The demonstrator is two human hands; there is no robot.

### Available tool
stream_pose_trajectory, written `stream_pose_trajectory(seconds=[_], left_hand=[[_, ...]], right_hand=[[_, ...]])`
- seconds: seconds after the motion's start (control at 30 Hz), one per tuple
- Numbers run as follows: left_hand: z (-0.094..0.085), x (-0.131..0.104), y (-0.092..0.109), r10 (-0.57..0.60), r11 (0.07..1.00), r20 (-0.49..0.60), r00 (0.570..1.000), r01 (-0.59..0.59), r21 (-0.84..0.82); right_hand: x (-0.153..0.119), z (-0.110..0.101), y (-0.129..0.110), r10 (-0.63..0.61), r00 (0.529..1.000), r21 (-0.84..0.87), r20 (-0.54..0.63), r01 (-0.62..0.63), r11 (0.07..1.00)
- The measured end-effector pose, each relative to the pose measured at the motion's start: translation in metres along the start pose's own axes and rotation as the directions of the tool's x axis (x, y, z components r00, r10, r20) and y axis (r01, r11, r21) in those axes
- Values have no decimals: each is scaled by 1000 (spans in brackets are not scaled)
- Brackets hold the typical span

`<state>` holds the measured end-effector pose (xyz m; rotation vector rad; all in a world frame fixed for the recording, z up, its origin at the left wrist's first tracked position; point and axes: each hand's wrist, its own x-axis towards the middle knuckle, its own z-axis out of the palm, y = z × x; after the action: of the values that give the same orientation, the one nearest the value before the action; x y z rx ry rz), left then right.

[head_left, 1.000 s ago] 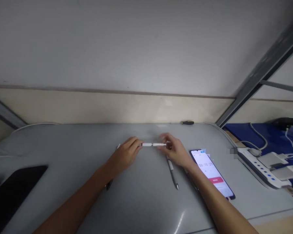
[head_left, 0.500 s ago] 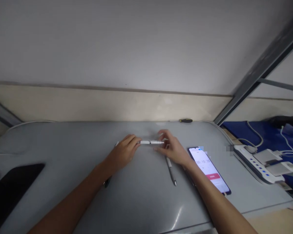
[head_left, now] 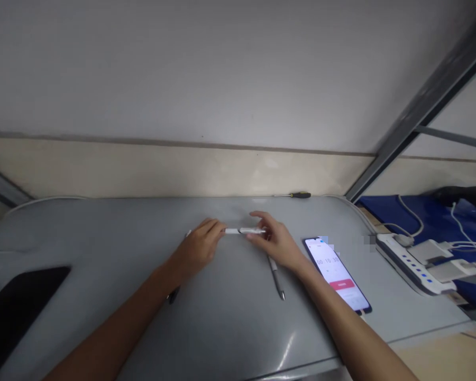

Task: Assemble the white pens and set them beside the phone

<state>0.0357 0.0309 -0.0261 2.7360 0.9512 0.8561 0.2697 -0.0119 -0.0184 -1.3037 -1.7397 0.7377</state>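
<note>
A white pen [head_left: 232, 231] with a clip lies level, left to right, between my two hands. The fingers of my left hand [head_left: 200, 244] are closed on its left end. At the other end, my right hand [head_left: 275, 241] has thumb and index finger spread apart around the pen's tip; whether another finger touches it is hard to see. Below my right hand a second pen [head_left: 276, 280], white and grey with a silver tip, rests on the desk, its upper part covered by the hand. Under my left wrist a dark pen-like thing [head_left: 173, 295] is partly hidden.
On the grey desk [head_left: 222, 328], a phone [head_left: 335, 275] showing a timer lies beside my right forearm. Farther right is a power strip [head_left: 414, 267] with plugged-in chargers. A screwdriver [head_left: 300, 195] lies along the wall. At the left is a black flat object [head_left: 27, 307].
The pen looks turned a little about its length, its clip now showing differently. My right hand's fingers, blurred before, are now steadier at its end. The left hand keeps its grip.
</note>
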Motion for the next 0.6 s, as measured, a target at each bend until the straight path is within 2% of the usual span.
stream_pose_trajectory(seconds=[0.17, 0.37, 0.47, 0.6], left_hand=[[-1, 0, -3, -11, 1000, 18, 1000, 11, 24], [0, -2, -4, -93, 994, 64, 994, 96, -44], [1, -2, -5, -90, 994, 72, 993, 94, -49], [1, -2, -6, -33, 999, 36, 999, 32, 14]], right_hand=[[-2, 2, -1, -137, 986, -135, 97, 150, 979], [-3, 6, 1, -235, 969, -212, 75, 246, 946], [-3, 7, 0, -213, 969, -275, 122, 239, 931], [-4, 7, -4, -97, 972, -335, 216, 167, 927]])
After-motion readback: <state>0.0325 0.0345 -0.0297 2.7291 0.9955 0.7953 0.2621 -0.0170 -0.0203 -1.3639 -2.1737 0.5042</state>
